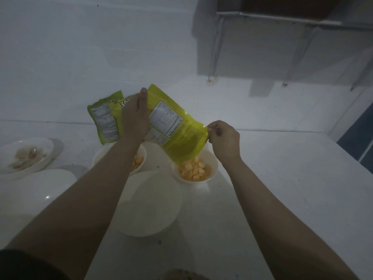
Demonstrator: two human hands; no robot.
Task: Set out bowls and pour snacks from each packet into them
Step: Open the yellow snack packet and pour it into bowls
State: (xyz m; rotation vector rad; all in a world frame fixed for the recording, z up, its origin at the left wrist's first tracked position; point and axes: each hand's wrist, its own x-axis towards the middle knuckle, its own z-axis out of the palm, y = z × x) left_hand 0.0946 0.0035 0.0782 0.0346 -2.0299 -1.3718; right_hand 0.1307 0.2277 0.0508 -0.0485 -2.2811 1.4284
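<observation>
- The left hand [134, 116] grips the upper end of a yellow-green packet [177, 128], thumb up along its edge and fingers wrapped behind it.
- The right hand [224, 138] pinches the packet's side edge near its lower end between thumb and curled fingers.
- The two hands are apart, one at each end of the packet, which is held tilted with its mouth down; the back panel with a nutrition table faces the camera.
- Pale orange snack pieces [192, 168] lie heaped in a white bowl [214, 166] directly beneath the packet's mouth, with a piece or two right at the opening.
- A second white bowl [141, 152], just to the left and partly hidden by the left forearm, also holds orange pieces.
- A larger white bowl [149, 203] sits nearer the camera, between the forearms; I cannot tell whether it holds anything.
- Behind the left hand, two more green packets [104, 120] stand against the wall.
- At the far left, a white dish [48, 150] holds pale, brownish bits, and a glossy white plate or bowl [48, 188] sits just in front of it.
- Everything rests on a white worktop [282, 188] against a white wall.
- A metal rack [282, 19] is fixed high on the wall at upper right.
</observation>
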